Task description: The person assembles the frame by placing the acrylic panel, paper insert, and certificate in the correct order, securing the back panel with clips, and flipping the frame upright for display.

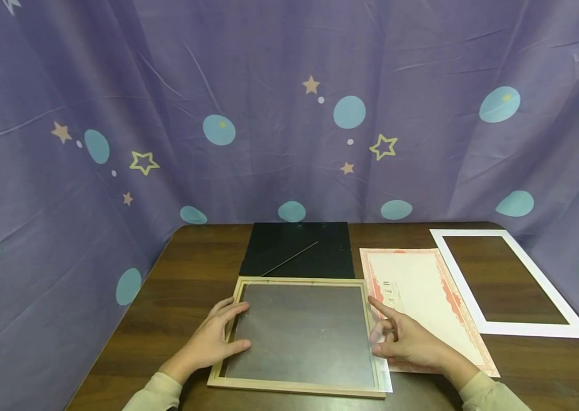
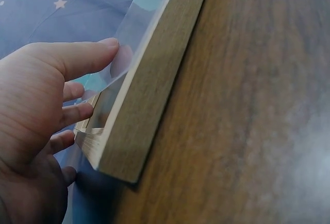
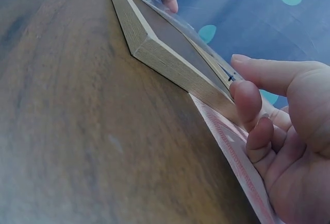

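Note:
A pale wooden picture frame lies on the table, with a clear sheet spanning its opening. In the left wrist view the sheet slants up off the wood. My left hand rests at the left side, fingers and thumb spread and extended over the frame edge and sheet. At the right side, my right hand pinches the edge of the sheet between thumb and a curled finger. The right index finger points along the frame's right rail. A small dark tab shows close to the right thumb.
A black backing board sits behind the frame, a thin rod-like line across it. Right of the frame lies a red-bordered certificate, partly under my right hand. A white mat border is farther right. Patterned purple curtain surrounds the table.

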Motion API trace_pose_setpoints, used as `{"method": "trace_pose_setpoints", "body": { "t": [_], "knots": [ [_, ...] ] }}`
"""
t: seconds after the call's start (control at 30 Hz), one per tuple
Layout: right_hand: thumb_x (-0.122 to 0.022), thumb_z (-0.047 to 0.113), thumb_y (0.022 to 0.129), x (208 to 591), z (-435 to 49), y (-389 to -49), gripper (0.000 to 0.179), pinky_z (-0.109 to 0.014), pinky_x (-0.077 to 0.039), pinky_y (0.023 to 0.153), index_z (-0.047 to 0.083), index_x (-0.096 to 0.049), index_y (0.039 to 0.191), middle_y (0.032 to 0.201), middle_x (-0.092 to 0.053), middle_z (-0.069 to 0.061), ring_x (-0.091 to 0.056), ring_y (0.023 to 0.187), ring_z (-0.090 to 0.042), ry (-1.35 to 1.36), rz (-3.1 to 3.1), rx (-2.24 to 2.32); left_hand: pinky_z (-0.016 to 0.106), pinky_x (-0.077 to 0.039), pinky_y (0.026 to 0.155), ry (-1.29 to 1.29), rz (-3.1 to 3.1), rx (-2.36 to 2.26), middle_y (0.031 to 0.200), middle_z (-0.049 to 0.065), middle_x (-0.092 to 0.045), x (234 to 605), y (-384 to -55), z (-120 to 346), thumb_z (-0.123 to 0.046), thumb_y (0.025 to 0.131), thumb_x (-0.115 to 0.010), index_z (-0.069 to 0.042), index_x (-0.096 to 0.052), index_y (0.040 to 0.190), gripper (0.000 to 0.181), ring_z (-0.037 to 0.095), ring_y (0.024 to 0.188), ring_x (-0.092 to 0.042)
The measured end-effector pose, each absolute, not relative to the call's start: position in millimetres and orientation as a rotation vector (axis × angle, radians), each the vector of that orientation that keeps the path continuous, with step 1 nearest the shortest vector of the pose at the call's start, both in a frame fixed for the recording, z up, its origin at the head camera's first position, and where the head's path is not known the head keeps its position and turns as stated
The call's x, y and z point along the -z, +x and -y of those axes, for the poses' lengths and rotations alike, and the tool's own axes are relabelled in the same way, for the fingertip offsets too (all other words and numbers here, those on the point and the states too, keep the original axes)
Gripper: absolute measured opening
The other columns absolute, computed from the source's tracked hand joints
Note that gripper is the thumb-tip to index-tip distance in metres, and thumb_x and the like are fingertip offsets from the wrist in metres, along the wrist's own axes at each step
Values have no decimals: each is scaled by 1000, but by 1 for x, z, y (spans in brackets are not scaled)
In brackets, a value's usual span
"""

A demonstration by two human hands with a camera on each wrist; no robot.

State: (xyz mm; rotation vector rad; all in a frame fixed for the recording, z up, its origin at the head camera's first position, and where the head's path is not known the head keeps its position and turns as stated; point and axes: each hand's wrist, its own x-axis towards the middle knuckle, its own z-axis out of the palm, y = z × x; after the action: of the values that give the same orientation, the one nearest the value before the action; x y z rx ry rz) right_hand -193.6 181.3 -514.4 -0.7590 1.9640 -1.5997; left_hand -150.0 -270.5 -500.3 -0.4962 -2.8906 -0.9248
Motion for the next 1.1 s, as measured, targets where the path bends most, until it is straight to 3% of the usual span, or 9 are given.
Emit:
{"method": "trace_pose_setpoints", "body": {
  "t": [0.37, 1.1],
  "knots": [
    [-77, 10, 81, 511, -177, -192, 101, -17, -43, 51, 8, -7, 155, 81, -56, -8, -48, 60, -4, -713, -2000, 1604, 59, -34, 102, -547, 2874, 898, 141, 5, -50, 501, -153, 271, -38, 75, -82, -9, -52, 138, 75, 34, 138, -28],
    [-76, 14, 83, 515, -173, -198, 98, -16, -40, 48, -1, -8, 153, 78, -58, -6, -46, 58, -3, -736, -2068, 1547, 58, -32, 104, -612, 2880, 798, 141, 13, -47, 501, -158, 270, -32, 76, -80, -4, -52, 137, 73, 36, 136, -28]
  ]
}}
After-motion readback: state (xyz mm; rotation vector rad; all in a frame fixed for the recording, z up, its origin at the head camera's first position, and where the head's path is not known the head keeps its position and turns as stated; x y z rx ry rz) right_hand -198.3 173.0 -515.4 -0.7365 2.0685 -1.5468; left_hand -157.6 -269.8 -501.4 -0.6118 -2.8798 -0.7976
